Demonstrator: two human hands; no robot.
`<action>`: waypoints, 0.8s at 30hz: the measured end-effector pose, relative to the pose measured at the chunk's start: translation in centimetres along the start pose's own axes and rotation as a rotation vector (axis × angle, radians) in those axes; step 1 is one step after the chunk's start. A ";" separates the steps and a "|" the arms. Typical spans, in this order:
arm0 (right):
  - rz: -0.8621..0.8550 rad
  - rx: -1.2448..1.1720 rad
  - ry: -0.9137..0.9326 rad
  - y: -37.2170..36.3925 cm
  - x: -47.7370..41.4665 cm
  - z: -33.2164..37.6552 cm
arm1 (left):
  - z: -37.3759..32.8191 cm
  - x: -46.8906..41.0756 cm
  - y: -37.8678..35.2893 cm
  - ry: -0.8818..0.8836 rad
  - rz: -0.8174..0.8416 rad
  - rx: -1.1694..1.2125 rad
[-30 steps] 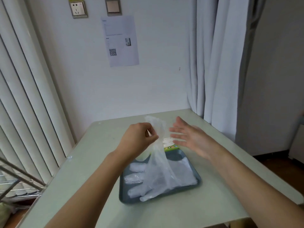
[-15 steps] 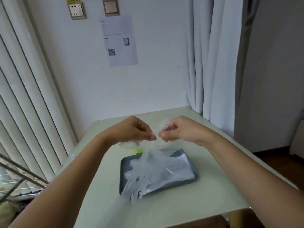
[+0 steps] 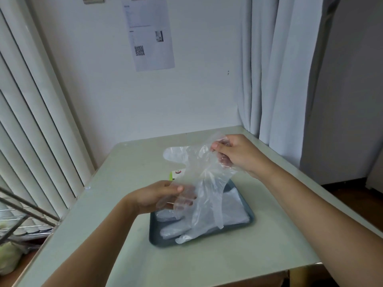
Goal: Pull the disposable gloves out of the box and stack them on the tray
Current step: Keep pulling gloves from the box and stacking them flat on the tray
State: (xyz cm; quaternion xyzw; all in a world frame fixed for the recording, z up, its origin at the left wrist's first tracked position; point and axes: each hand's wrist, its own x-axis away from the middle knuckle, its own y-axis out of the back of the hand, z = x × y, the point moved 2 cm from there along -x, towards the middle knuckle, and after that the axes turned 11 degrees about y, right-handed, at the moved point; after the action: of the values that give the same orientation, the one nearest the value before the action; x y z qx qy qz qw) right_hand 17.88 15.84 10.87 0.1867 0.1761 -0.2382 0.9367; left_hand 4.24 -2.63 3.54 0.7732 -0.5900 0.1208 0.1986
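Currently held: one clear disposable glove [image 3: 204,179], stretched between both hands.
Right hand [image 3: 238,155]: thumb and curled fingers pinch the glove's upper end; this is the higher, farther grip.
Left hand [image 3: 154,196]: thumb and fingers pinch the lower edge, below-left of the right grip.
Below the grips: a dark tray [image 3: 153,235] on the pale table [image 3: 207,266], with a stack of gloves [image 3: 234,206] lying flat.
Behind the left grip: the box [image 3: 173,175], only a green-and-white corner showing.
In the way: the hanging film veils the box and much of the tray.
Writing: box print too small to read; the wall sheet [image 3: 151,21] bears a QR code [image 3: 139,50], its text blurred.
Around: blinds [image 3: 31,112] beyond the left hand, a curtain [image 3: 275,69] behind the right, and a wire rack [image 3: 18,210] at far left.
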 end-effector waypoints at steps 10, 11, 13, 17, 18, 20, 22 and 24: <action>0.124 0.411 -0.247 0.7 0.5 -5.5 | -0.4 -0.8 2.8 0.245 -0.203 0.207; 0.163 0.428 -0.271 0.5 0.7 -6.0 | -0.3 -0.9 3.1 0.283 -0.211 0.184; 0.219 0.446 -0.321 0.1 1.3 -7.3 | 0.1 -1.5 3.4 0.342 -0.200 0.162; 0.253 0.666 -0.345 -0.6 2.4 -10.2 | 1.1 -2.9 3.3 0.388 -0.401 -0.260; 0.249 0.720 -0.345 -0.8 2.7 -10.7 | 1.3 -3.3 3.1 0.377 -0.449 -0.371; 0.225 0.756 -0.366 -1.2 3.4 -11.7 | 1.6 -3.9 2.6 0.367 -0.481 -0.408; 0.208 0.744 -0.399 -1.5 3.9 -12.4 | 1.8 -4.3 2.3 0.370 -0.491 -0.415; 0.219 0.780 -0.409 -1.6 4.1 -12.6 | 2.1 -4.4 2.0 0.378 -0.495 -0.456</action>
State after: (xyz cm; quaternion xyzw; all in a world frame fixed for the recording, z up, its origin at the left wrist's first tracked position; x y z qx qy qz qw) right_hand 17.38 18.42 -2.17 0.4923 -0.1363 -0.2183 0.8315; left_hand 1.04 -0.18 0.12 0.7924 -0.3500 0.0753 0.4938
